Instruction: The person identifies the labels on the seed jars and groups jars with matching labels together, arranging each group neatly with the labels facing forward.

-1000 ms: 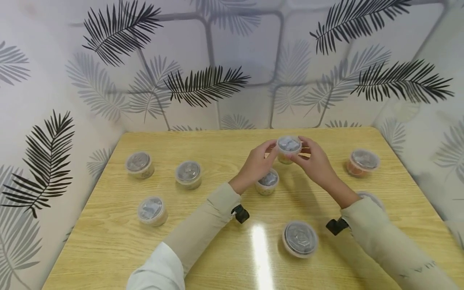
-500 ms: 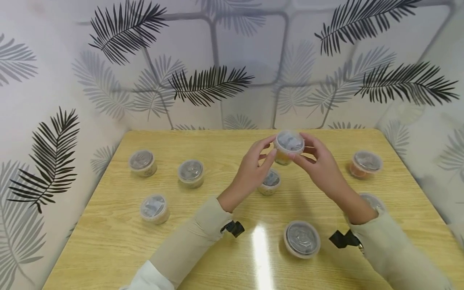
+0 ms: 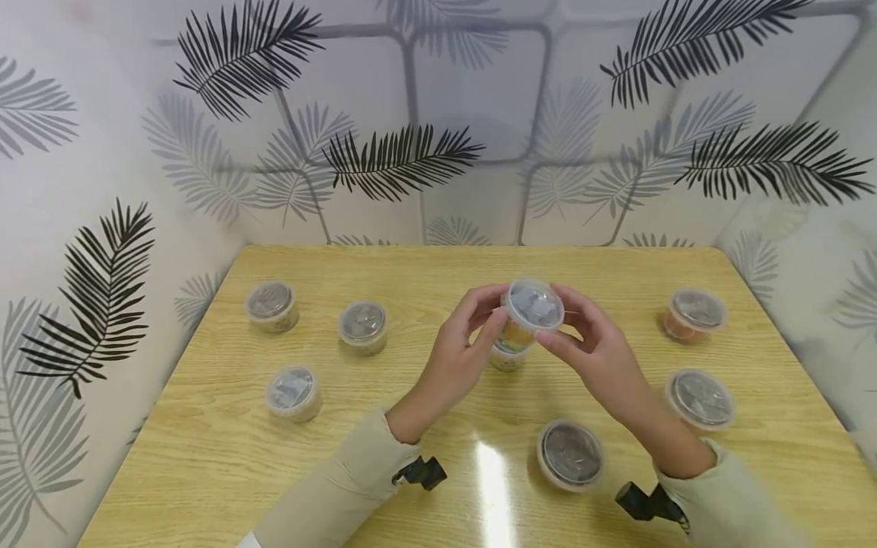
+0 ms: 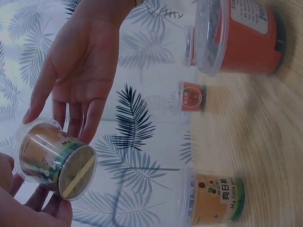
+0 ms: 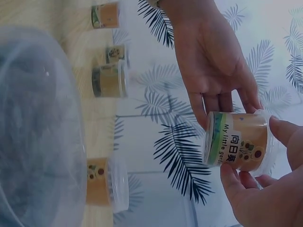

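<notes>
Both hands hold one clear plastic cup [image 3: 536, 306] with a lid and a printed paper label, raised over the middle of the table. Thumb and fingers of my left hand [image 3: 452, 346] grip its left side; those of my right hand [image 3: 606, 361] grip its right side. The cup is tilted. Sunflowers and "My little garden" show on the orange label of the cup [image 5: 244, 142] in the right wrist view. In the left wrist view the cup [image 4: 54, 156] shows its base. A similar cup [image 3: 507, 361] stands below it, mostly hidden from the head view.
On the wooden table [image 3: 411, 457], lidded cups stand at left [image 3: 272, 304], [image 3: 363, 326], [image 3: 293, 392]. Others are a front cup [image 3: 571, 454], a right cup [image 3: 700, 399] and a red-labelled far-right cup [image 3: 692, 313]. A leaf-patterned wall [image 3: 452, 205] stands behind.
Both hands have drawn the held cup back toward me and slightly left, and its lid now tilts more. It now covers much of the cup standing below. The other cups stay put.
</notes>
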The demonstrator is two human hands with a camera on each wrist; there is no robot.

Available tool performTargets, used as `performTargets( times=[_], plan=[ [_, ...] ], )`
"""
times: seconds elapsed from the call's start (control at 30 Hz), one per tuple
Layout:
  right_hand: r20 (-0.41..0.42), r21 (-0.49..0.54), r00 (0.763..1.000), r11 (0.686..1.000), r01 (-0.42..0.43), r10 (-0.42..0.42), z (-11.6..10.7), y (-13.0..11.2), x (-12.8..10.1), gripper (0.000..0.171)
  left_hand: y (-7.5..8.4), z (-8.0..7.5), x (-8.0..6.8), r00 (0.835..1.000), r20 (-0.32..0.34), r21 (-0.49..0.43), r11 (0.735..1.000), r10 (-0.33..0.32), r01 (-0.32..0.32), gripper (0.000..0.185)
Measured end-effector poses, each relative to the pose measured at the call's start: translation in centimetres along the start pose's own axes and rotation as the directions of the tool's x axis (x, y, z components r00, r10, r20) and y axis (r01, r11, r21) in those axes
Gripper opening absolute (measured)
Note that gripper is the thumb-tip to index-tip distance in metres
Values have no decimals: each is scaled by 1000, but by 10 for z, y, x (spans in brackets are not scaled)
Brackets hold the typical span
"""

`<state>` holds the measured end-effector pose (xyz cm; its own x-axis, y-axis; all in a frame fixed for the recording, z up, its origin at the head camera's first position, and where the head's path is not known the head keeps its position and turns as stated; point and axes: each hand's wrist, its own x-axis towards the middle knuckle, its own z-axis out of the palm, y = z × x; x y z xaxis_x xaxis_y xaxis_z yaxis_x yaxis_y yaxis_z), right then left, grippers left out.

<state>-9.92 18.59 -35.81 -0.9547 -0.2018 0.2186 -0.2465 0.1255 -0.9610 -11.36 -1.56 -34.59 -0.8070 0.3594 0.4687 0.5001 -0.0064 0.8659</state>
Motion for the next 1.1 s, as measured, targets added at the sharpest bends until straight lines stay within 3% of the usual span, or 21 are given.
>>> performTargets(
  times=[0.3,0.5,0.77,1.1],
  plan=[
    [38,104,999,994,19,-23,10,0,-18,59,7,0,-18,999,-19,-116,992,-47,44,34],
    [64,145,998,989,3,-12,16,1,-26,58,5,-2,-26,993,24,-123,985,-118,120,39],
    [118,253,993,967,-39,9,24,3,-29,61,5,-2,-37,989,34,-133,980,-142,146,42],
    [160,244,986,966,-87,48,27,7,-33,62,5,0,-44,987,49,-144,976,-156,162,45]
  ],
)
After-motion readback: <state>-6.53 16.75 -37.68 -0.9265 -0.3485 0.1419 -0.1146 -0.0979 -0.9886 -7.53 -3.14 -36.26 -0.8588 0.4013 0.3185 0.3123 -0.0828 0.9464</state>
